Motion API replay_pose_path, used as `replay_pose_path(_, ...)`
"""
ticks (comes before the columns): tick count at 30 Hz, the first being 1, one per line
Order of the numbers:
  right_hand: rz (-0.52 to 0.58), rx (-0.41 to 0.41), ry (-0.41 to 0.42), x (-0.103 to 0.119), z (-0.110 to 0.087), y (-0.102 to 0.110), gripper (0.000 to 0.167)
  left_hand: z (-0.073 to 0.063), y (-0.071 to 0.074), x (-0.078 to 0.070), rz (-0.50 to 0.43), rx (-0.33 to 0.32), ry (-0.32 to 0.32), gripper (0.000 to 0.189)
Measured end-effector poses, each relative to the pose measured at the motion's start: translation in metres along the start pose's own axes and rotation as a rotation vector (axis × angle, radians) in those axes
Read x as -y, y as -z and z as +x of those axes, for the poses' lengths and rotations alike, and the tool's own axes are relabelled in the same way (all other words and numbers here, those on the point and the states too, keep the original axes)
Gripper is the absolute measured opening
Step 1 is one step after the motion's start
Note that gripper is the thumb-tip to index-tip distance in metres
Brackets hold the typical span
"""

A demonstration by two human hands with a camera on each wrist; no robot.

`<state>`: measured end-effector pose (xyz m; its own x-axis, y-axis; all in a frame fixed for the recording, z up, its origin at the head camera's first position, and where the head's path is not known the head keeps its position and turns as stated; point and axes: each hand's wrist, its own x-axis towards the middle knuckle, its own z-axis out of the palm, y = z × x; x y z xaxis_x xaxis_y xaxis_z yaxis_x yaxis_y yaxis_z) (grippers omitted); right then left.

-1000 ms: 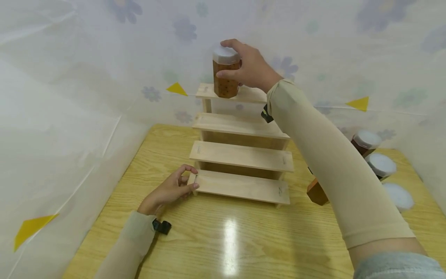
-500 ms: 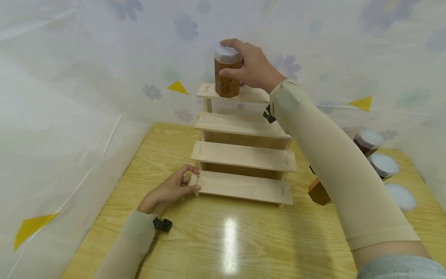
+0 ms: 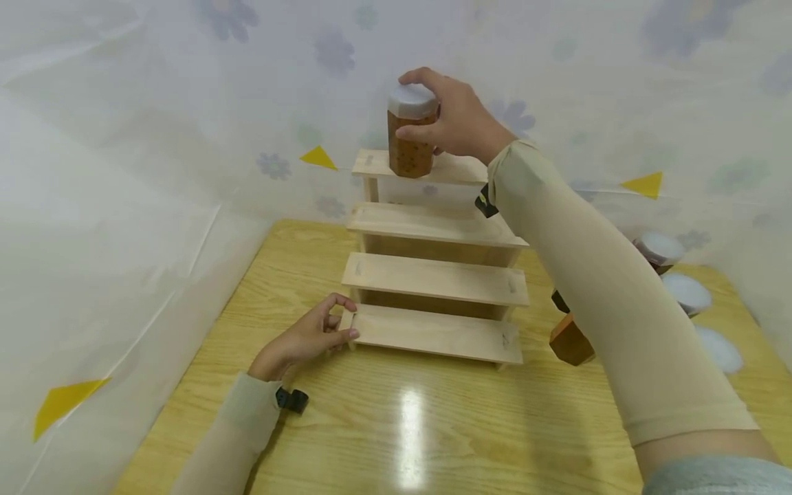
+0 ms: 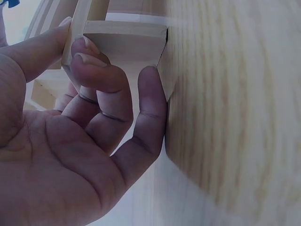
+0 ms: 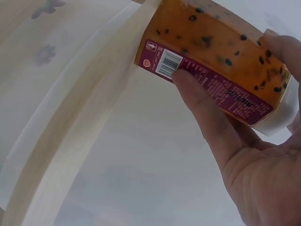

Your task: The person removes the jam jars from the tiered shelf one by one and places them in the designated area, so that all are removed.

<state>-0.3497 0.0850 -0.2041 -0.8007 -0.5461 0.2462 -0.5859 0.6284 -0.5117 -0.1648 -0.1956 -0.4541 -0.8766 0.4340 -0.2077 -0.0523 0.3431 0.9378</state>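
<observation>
A tiered wooden display rack (image 3: 436, 331) stands on the table. At its lowest shelf, my left hand (image 3: 303, 340) pinches the left end; in the left wrist view the thumb and curled fingers (image 4: 101, 75) lie at the shelf's end, the little finger down by the tabletop. Up on the top shelf, toward its left end, is a many-sided jar (image 3: 411, 157) with a white lid, gripped by my right hand (image 3: 460, 117). Amber contents with dark seeds and a purple barcode label (image 5: 211, 84) show in the right wrist view. The jar is upright, its base right at the shelf.
Several more white-lidded jars (image 3: 687, 292) stand on the right of the table (image 3: 346, 426), partly hidden behind my right sleeve. An orange-brown jar (image 3: 570, 342) is nearer the rack. A flower-patterned sheet (image 3: 247, 89) hangs behind, with yellow triangles along it.
The jar has shifted very slightly rightward along the top shelf with my right hand. My left hand keeps its hold on the lowest shelf; the whole head view has drifted a little.
</observation>
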Motion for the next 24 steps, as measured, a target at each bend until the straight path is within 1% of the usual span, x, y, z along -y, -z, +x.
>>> replay_pose_path(3, 0.005, 0.021, 0.009, 0.000, 0.001, 0.002, 0.076, -0.001, 0.000, 0.000, 0.001, 0.000, 0.001, 0.044)
replay_pose_path(8, 0.008, 0.041, 0.017, -0.002, 0.000, 0.005, 0.071, -0.001, 0.001, -0.001, 0.001, 0.014, -0.009, 0.043)
replay_pose_path(12, -0.019, 0.024, 0.021, -0.006, -0.003, 0.010, 0.068, -0.001, 0.001, -0.002, 0.003, 0.024, -0.013, 0.042)
replay_pose_path(15, -0.009, 0.014, 0.004, -0.009, -0.008, 0.015, 0.068, -0.001, 0.001, -0.002, 0.004, 0.026, -0.010, 0.042)
replay_pose_path(19, 0.018, 0.001, -0.024, -0.012, -0.016, 0.026, 0.068, 0.000, 0.000, -0.003, 0.004, 0.025, -0.009, 0.042)
replay_pose_path(24, -0.005, -0.016, -0.045, -0.015, -0.026, 0.041, 0.068, 0.003, 0.001, -0.004, 0.002, 0.021, -0.010, 0.041)
